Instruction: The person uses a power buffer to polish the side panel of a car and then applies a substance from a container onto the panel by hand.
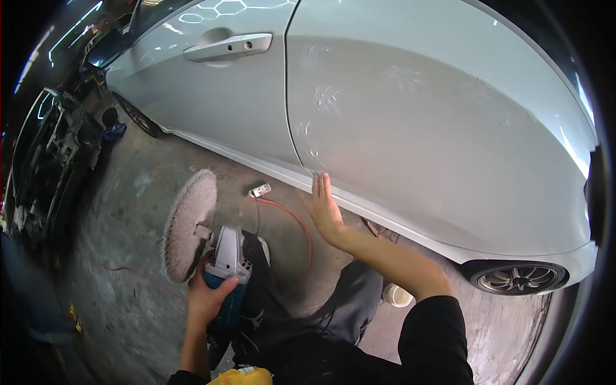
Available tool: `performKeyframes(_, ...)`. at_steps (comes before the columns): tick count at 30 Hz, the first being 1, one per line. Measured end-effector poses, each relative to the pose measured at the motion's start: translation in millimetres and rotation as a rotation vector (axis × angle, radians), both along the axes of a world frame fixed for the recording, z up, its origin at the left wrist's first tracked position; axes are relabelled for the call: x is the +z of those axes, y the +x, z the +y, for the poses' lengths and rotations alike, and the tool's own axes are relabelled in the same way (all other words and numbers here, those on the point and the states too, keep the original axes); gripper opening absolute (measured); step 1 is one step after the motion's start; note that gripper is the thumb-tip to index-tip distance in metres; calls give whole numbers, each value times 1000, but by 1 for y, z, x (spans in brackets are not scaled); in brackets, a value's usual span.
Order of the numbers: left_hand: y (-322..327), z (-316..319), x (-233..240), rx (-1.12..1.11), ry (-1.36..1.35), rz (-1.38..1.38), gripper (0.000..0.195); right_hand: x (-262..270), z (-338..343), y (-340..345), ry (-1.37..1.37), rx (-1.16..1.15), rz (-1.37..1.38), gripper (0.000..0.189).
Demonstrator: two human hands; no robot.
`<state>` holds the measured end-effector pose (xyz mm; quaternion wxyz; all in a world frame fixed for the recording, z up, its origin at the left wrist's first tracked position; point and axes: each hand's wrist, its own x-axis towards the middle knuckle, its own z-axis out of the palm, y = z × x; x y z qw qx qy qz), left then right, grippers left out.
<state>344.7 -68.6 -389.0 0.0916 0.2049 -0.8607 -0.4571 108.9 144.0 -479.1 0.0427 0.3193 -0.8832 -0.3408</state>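
Note:
My left hand (pixel 208 293) grips a rotary polisher (pixel 231 262) with a teal body and a grey metal gear head. Its large round wool pad (pixel 190 226) stands on edge, facing left, clear of the car. My right hand (pixel 326 209) is raised flat, fingers straight, with the fingertips at the lower edge of the pale car's side panel (pixel 409 159), by the door seam and above the sill (pixel 375 214). Contact there looks likely. Whitish smears (pixel 327 98) of what looks like compound dot the panel above and to the right of that hand.
The front door handle (pixel 228 47) is at upper left, a rear wheel (pixel 519 281) at lower right. An orange cable (pixel 305 231) runs across concrete from a white power socket (pixel 260 190). A white tub (pixel 398 295) stands beside my leg. A partly dismantled car (pixel 57 144) is at left.

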Motion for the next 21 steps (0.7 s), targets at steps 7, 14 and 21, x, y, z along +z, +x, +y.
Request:
performKeyframes(7,-2,-1,-2,-2,45,-20,77,-18,28,10,-13,-35,-10,71)
performKeyframes(14,1,-8,-6,-20,40,-3,76,76,39,16,-575,82,300,71)
performKeyframes(21,-7,-3,0,-20,19,-46,76,78,41,36,-331,126,98,71)
